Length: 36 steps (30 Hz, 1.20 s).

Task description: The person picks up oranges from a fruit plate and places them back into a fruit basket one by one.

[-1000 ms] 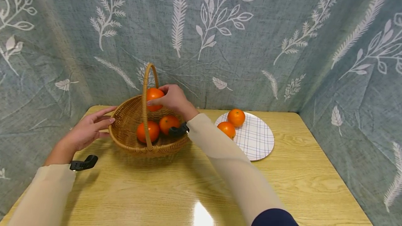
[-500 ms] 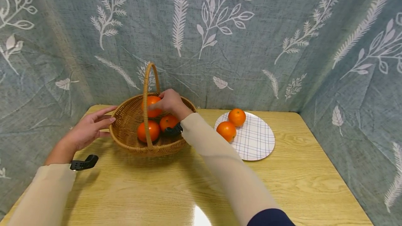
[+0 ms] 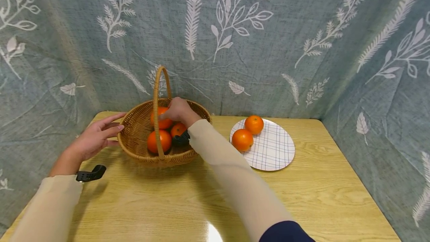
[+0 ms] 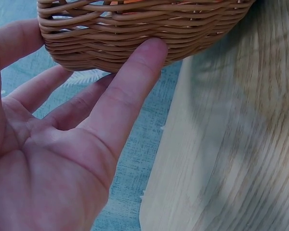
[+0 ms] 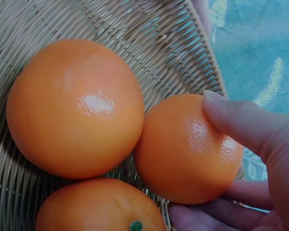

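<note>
A wicker basket (image 3: 137,137) with a tall hoop handle stands at the table's left. Inside it my right hand (image 3: 180,110) grips an orange (image 5: 188,149), thumb on top and fingers beneath. In the right wrist view that orange touches a larger orange (image 5: 74,108), and another orange (image 5: 101,209) with a green stem end lies below. My left hand (image 3: 95,137) is at the basket's left rim with fingers extended. In the left wrist view its thumb (image 4: 130,86) lies against the woven side and the other fingers reach behind and under.
To the right of the basket is a white plate (image 3: 273,148) with a blue check pattern. Two oranges, one nearer (image 3: 242,140) and one farther back (image 3: 254,124), sit on its left part. A grey-green leaf-patterned cloth (image 3: 208,47) hangs behind the wooden table (image 3: 161,204).
My right hand has lowered the orange from beside the handle into the basket, next to the two oranges there. My left hand stays at the rim.
</note>
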Each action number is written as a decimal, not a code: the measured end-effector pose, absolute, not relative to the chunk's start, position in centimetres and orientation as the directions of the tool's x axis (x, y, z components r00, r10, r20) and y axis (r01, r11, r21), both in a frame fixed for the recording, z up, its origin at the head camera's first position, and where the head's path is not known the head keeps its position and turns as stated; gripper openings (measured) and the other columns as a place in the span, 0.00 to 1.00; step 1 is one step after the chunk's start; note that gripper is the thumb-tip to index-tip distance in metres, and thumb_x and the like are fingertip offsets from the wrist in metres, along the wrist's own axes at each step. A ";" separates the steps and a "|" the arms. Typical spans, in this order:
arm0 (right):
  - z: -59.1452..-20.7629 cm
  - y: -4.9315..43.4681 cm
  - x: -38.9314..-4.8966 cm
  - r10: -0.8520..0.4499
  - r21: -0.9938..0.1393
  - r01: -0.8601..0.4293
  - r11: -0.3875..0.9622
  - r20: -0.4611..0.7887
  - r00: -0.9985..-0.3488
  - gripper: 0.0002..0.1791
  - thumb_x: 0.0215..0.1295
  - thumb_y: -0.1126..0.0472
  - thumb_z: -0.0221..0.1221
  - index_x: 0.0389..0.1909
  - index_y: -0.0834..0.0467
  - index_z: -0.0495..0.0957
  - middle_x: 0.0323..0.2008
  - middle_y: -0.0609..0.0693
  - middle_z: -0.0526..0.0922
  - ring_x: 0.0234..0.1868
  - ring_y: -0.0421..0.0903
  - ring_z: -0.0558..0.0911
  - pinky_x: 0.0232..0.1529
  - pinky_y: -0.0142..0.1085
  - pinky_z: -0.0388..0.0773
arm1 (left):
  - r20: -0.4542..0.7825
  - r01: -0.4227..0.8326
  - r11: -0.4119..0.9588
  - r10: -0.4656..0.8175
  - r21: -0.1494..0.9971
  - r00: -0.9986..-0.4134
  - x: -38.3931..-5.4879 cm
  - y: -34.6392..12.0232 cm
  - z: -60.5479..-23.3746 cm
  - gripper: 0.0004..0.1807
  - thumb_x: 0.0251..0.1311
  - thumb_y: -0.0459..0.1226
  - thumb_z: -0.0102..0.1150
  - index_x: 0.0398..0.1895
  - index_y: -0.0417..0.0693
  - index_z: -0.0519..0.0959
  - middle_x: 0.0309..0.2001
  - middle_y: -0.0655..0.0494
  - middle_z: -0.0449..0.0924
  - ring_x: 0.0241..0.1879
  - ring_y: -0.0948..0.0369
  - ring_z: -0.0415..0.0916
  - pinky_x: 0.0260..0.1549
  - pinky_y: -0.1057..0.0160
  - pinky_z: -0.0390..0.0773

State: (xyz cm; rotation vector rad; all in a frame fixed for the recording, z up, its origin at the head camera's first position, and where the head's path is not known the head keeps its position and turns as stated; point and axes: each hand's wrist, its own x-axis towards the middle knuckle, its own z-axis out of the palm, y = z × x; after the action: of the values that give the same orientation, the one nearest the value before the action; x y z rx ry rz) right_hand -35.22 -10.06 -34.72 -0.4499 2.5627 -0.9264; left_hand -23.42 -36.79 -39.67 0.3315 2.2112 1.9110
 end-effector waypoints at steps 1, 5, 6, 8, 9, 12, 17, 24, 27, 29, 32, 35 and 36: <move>-34.8 -10.3 -35.3 -0.418 -0.652 -0.173 0.738 -0.241 -0.876 0.33 0.64 0.51 0.71 0.11 0.51 0.58 0.13 0.44 0.51 0.16 0.42 0.51 0.19 0.34 0.57 | -0.006 0.037 0.143 0.293 0.989 -0.956 -23.4 -36.8 -39.6 0.37 0.80 0.37 0.49 0.84 0.45 0.44 0.56 0.70 0.81 0.51 0.67 0.84 0.43 0.63 0.88; -35.2 -10.9 -35.5 -0.421 -0.600 -0.193 0.777 -0.267 -0.867 0.26 0.66 0.49 0.70 0.15 0.53 0.67 0.14 0.44 0.54 0.16 0.42 0.56 0.20 0.33 0.61 | -0.010 0.036 0.151 0.292 0.988 -0.956 -23.4 -36.8 -39.5 0.38 0.80 0.37 0.49 0.84 0.45 0.44 0.56 0.71 0.81 0.51 0.67 0.84 0.43 0.63 0.88; -35.2 -11.0 -35.6 -0.417 -0.591 -0.189 0.784 -0.277 -0.866 0.24 0.66 0.48 0.69 0.18 0.54 0.71 0.14 0.44 0.57 0.16 0.42 0.58 0.20 0.33 0.63 | -0.010 0.036 0.151 0.293 0.988 -0.956 -23.4 -36.9 -39.5 0.38 0.80 0.37 0.49 0.84 0.45 0.45 0.56 0.71 0.80 0.51 0.67 0.84 0.43 0.63 0.88; -35.3 -11.1 -35.6 -0.419 -0.568 -0.198 0.799 -0.289 -0.861 0.22 0.67 0.47 0.69 0.21 0.55 0.73 0.16 0.44 0.58 0.17 0.42 0.60 0.21 0.32 0.63 | -0.006 0.040 0.146 0.299 0.988 -0.954 -23.4 -36.8 -39.6 0.37 0.80 0.37 0.49 0.84 0.45 0.44 0.57 0.71 0.80 0.51 0.67 0.84 0.43 0.63 0.88; -35.4 -11.1 -35.6 -0.420 -0.555 -0.206 0.806 -0.292 -0.859 0.22 0.67 0.47 0.68 0.21 0.55 0.73 0.16 0.44 0.58 0.17 0.42 0.59 0.21 0.32 0.63 | -0.004 0.041 0.144 0.301 0.989 -0.954 -23.4 -36.8 -39.6 0.37 0.80 0.37 0.48 0.84 0.45 0.44 0.57 0.71 0.80 0.51 0.67 0.84 0.43 0.63 0.88; -35.4 -11.2 -35.6 -0.410 -0.550 -0.197 0.812 -0.296 -0.863 0.20 0.66 0.47 0.69 0.23 0.55 0.75 0.19 0.45 0.60 0.21 0.42 0.62 0.24 0.33 0.64 | -0.001 0.045 0.144 0.301 0.989 -0.954 -23.5 -36.9 -39.7 0.37 0.80 0.37 0.48 0.84 0.45 0.45 0.57 0.71 0.80 0.51 0.66 0.84 0.43 0.63 0.88; -35.5 -11.3 -35.3 -0.413 -0.507 -0.235 0.829 -0.273 -0.869 0.16 0.65 0.47 0.70 0.29 0.56 0.83 0.21 0.44 0.64 0.26 0.42 0.66 0.29 0.33 0.67 | -0.007 0.040 0.151 0.299 0.988 -0.954 -23.4 -36.9 -39.6 0.37 0.80 0.37 0.48 0.84 0.45 0.44 0.57 0.71 0.80 0.51 0.67 0.84 0.44 0.62 0.88; -35.3 -11.3 -35.1 -0.413 -0.444 -0.277 0.852 -0.247 -0.876 0.15 0.64 0.47 0.71 0.34 0.56 0.85 0.26 0.45 0.73 0.29 0.42 0.72 0.31 0.32 0.71 | -0.008 0.044 0.173 0.288 0.984 -0.958 -23.4 -36.8 -39.6 0.37 0.80 0.38 0.48 0.84 0.45 0.44 0.56 0.70 0.80 0.50 0.67 0.84 0.43 0.64 0.88; -35.0 -10.9 -35.2 -0.425 -0.454 -0.285 0.844 -0.244 -0.872 0.16 0.64 0.48 0.71 0.29 0.55 0.82 0.23 0.45 0.70 0.26 0.42 0.69 0.28 0.32 0.69 | -0.008 0.043 0.167 0.292 0.985 -0.956 -23.4 -36.7 -39.7 0.38 0.80 0.38 0.48 0.84 0.45 0.44 0.57 0.70 0.79 0.51 0.67 0.84 0.43 0.63 0.88; -34.8 -10.6 -35.3 -0.441 -0.478 -0.289 0.829 -0.242 -0.864 0.18 0.63 0.49 0.72 0.24 0.54 0.77 0.20 0.44 0.65 0.23 0.41 0.65 0.25 0.31 0.66 | -0.008 0.042 0.163 0.295 0.986 -0.956 -23.4 -36.6 -39.7 0.38 0.80 0.39 0.48 0.84 0.45 0.43 0.57 0.69 0.79 0.51 0.67 0.84 0.43 0.63 0.88; -34.3 -10.0 -35.3 -0.472 -0.540 -0.283 0.793 -0.251 -0.845 0.25 0.64 0.51 0.72 0.17 0.52 0.67 0.16 0.44 0.57 0.18 0.41 0.58 0.21 0.32 0.61 | -0.005 0.043 0.155 0.296 0.987 -0.955 -23.4 -36.7 -39.8 0.37 0.80 0.39 0.47 0.84 0.45 0.43 0.57 0.68 0.78 0.51 0.68 0.84 0.43 0.63 0.88; -33.7 -9.2 -35.1 -0.499 -0.598 -0.276 0.753 -0.245 -0.831 0.29 0.65 0.53 0.71 0.14 0.51 0.61 0.14 0.44 0.53 0.17 0.41 0.52 0.20 0.33 0.57 | -0.001 0.045 0.147 0.298 0.988 -0.955 -23.4 -36.8 -39.7 0.37 0.80 0.38 0.47 0.84 0.45 0.44 0.57 0.69 0.78 0.51 0.68 0.84 0.43 0.63 0.88; -33.4 -8.9 -34.9 -0.505 -0.614 -0.276 0.739 -0.235 -0.830 0.28 0.65 0.53 0.71 0.15 0.51 0.63 0.15 0.44 0.55 0.17 0.41 0.53 0.21 0.34 0.57 | 0.001 0.046 0.145 0.299 0.988 -0.954 -23.4 -36.8 -39.7 0.37 0.80 0.38 0.47 0.84 0.45 0.44 0.57 0.69 0.79 0.51 0.68 0.84 0.43 0.63 0.88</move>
State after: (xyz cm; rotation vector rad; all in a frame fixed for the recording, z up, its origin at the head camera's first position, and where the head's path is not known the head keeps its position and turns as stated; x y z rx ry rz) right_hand -34.90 -8.91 -33.43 -0.6003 2.5517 -0.8129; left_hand -23.41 -36.77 -39.70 0.3412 2.2196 1.9050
